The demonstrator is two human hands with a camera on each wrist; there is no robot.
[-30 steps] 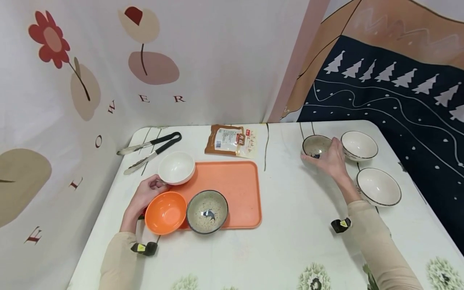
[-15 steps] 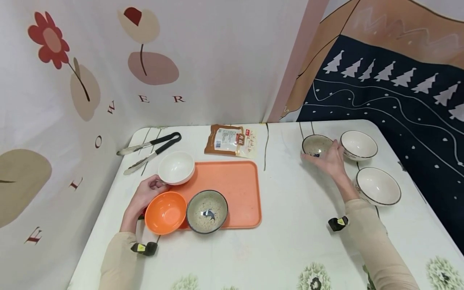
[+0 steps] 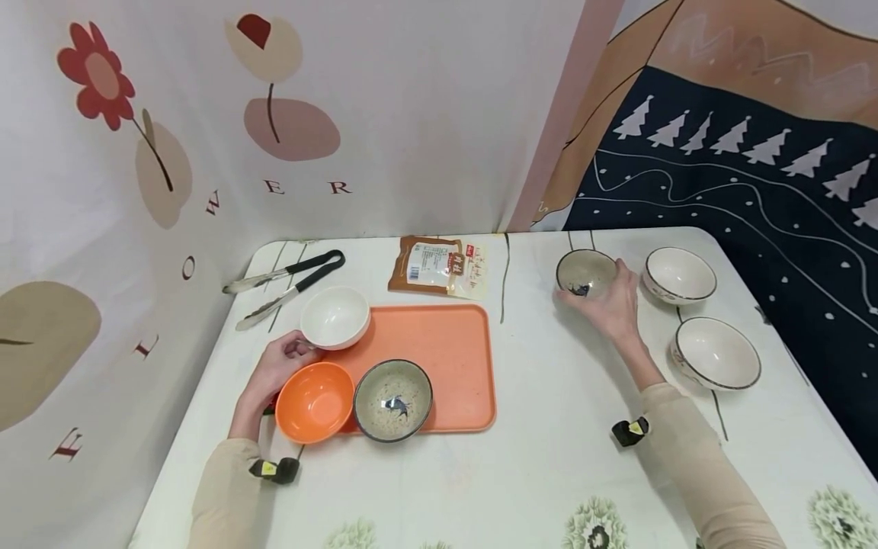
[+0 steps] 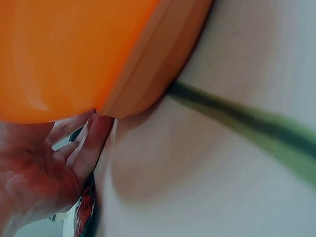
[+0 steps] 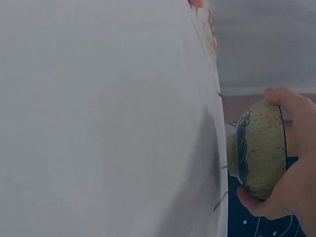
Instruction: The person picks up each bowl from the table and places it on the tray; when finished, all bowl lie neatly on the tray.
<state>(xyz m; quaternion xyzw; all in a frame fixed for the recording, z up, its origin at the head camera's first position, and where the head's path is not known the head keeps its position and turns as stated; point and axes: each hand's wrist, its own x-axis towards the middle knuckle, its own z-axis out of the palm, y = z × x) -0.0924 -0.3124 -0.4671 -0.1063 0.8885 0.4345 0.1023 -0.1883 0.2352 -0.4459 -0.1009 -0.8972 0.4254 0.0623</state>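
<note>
My right hand [image 3: 610,305] grips a small speckled grey bowl [image 3: 583,268] at the back right, thumb on the near side and fingers round the far right side. The right wrist view shows the bowl's blue-patterned outside [image 5: 259,148] upright, its foot close over the table. My left hand [image 3: 277,366] lies at the tray's left edge between a white bowl [image 3: 335,316] and an orange bowl [image 3: 314,402], fingers loosely curled. In the left wrist view the orange bowl [image 4: 64,54] hides some fingertips. A larger speckled grey bowl [image 3: 393,400] overlaps the orange tray [image 3: 453,358].
Two cream bowls, one at the back [image 3: 679,274] and one nearer [image 3: 716,353], stand right of my right hand. Black-handled tongs [image 3: 302,278] and a brown food packet [image 3: 437,267] lie along the back. A red patterned item [image 4: 85,210] lies beneath my left hand.
My right hand has moved the small grey bowl a little left and back, away from the cream bowls. The left hand has stayed where it was.
</note>
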